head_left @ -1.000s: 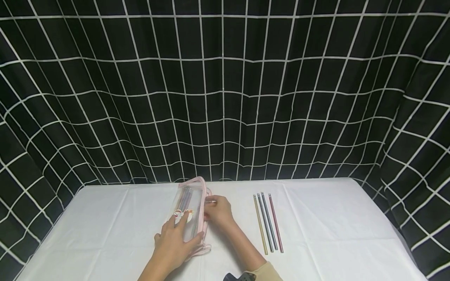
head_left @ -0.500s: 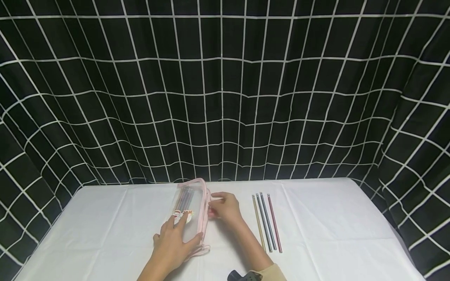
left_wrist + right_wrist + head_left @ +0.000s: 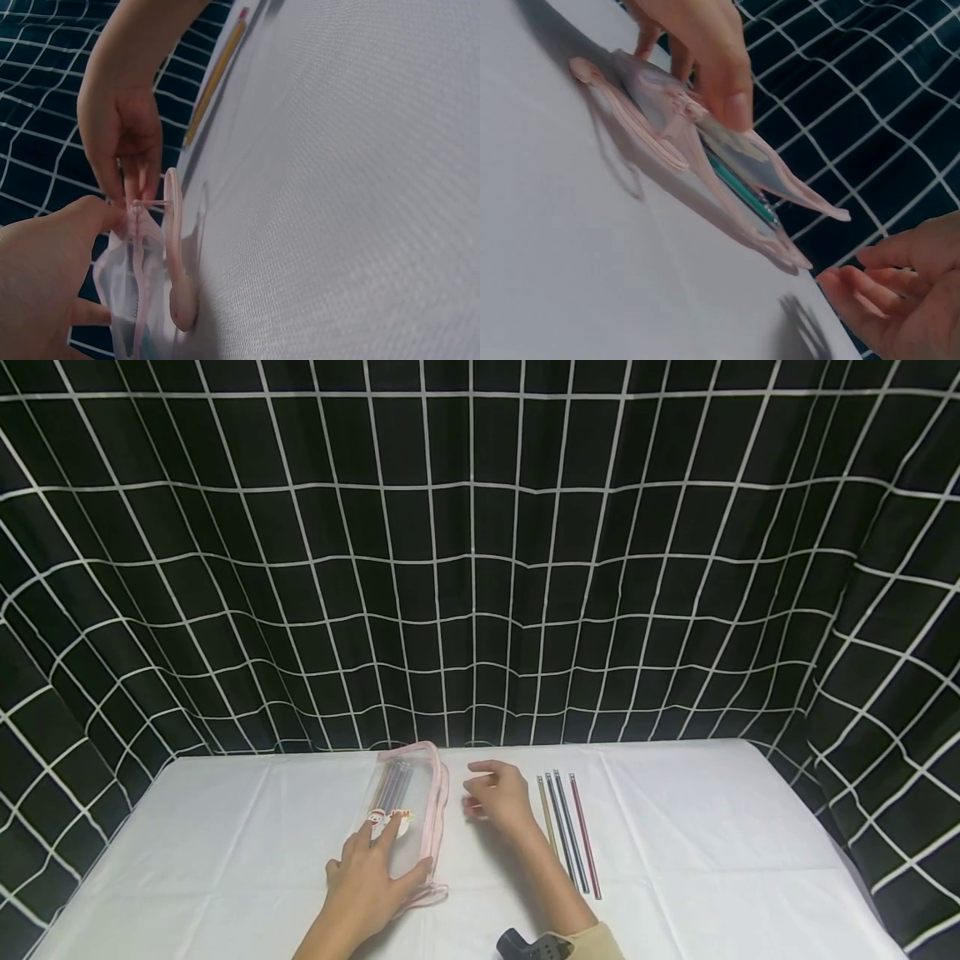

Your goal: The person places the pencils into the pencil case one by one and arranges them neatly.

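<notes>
A clear pencil case with pink trim lies left of the table's middle, several pencils visible inside. My left hand grips its near end, fingers over the top face and thumb at the zip edge. The right wrist view shows the zip side gaping, a green pencil within. Just right of the case hovers my right hand, fingers loosely bent, holding nothing. Beyond it lie a gold pencil, two dark blue-grey pencils and a red pencil.
A white cloth covers the table. Behind and at both sides hangs a black curtain with a white grid. A pink strap loops from the case's near end. A dark device is worn on my right wrist.
My right hand has drawn back from the case's zip edge to the right, its fingers loosening. The left hand stays on the case, which has hardly moved.
</notes>
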The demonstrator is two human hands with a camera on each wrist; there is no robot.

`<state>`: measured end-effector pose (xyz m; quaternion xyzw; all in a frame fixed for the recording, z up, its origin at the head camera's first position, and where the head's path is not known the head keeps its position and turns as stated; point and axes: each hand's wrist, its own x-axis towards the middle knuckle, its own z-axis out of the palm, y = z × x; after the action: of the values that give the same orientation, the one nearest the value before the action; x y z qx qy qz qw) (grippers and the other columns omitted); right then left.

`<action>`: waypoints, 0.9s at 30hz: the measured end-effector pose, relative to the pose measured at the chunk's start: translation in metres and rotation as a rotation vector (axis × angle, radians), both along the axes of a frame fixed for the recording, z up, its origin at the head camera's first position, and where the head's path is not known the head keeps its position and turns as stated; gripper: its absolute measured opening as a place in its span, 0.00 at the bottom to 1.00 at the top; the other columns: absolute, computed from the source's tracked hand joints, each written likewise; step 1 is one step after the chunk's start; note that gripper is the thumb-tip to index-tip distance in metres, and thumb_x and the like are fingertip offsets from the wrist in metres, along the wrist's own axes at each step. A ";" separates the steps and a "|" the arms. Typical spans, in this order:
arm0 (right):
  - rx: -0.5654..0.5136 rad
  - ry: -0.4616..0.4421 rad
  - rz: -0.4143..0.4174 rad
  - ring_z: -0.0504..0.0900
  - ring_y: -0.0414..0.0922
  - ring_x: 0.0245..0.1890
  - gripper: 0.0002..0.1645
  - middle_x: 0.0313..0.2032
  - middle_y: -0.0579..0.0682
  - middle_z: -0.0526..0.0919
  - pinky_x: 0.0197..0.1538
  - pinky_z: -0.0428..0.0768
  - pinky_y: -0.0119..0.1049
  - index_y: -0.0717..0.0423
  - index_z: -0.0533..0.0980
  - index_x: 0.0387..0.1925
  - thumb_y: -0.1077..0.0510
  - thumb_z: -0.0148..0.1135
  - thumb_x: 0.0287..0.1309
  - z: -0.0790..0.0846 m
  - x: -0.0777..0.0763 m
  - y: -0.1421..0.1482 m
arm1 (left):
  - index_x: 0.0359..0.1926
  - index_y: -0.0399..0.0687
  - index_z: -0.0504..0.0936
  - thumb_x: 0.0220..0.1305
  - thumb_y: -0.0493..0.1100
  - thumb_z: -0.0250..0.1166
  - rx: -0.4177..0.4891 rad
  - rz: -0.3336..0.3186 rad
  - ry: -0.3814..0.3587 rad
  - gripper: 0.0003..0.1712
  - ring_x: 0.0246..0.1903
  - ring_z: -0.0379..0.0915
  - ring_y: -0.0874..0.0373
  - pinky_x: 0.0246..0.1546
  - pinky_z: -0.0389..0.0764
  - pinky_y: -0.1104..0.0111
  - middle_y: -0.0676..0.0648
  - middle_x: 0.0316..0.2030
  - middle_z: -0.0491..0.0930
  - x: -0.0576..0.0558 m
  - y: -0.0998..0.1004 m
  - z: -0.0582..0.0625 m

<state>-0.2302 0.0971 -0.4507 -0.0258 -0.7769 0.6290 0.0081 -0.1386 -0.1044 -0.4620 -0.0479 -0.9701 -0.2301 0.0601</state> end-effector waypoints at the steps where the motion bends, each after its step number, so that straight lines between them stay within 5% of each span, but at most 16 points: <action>1: 0.017 0.008 -0.007 0.91 0.52 0.29 0.21 0.41 0.68 0.88 0.33 0.89 0.39 0.74 0.79 0.58 0.72 0.63 0.62 0.000 -0.001 0.002 | 0.74 0.45 0.74 0.64 0.71 0.65 0.000 0.000 -0.003 0.48 0.64 0.73 0.31 0.47 0.74 0.33 0.29 0.67 0.73 0.000 0.000 0.000; 8: 0.114 0.037 -0.043 0.92 0.54 0.31 0.21 0.39 0.66 0.90 0.34 0.89 0.38 0.71 0.80 0.57 0.71 0.63 0.63 -0.003 -0.004 0.016 | 0.74 0.45 0.74 0.64 0.71 0.65 -0.008 0.000 -0.012 0.48 0.64 0.72 0.31 0.47 0.74 0.33 0.28 0.67 0.72 0.000 0.001 0.001; 27: 0.099 0.046 -0.060 0.92 0.59 0.34 0.21 0.41 0.68 0.89 0.36 0.89 0.42 0.73 0.79 0.58 0.72 0.63 0.63 0.004 -0.009 0.038 | 0.74 0.44 0.74 0.64 0.71 0.65 0.005 -0.009 -0.007 0.48 0.63 0.73 0.30 0.47 0.74 0.32 0.28 0.67 0.73 -0.001 -0.001 0.000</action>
<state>-0.2388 0.1351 -0.4463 -0.0343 -0.8054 0.5899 0.0462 -0.1392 -0.1049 -0.4618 -0.0515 -0.9695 -0.2330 0.0559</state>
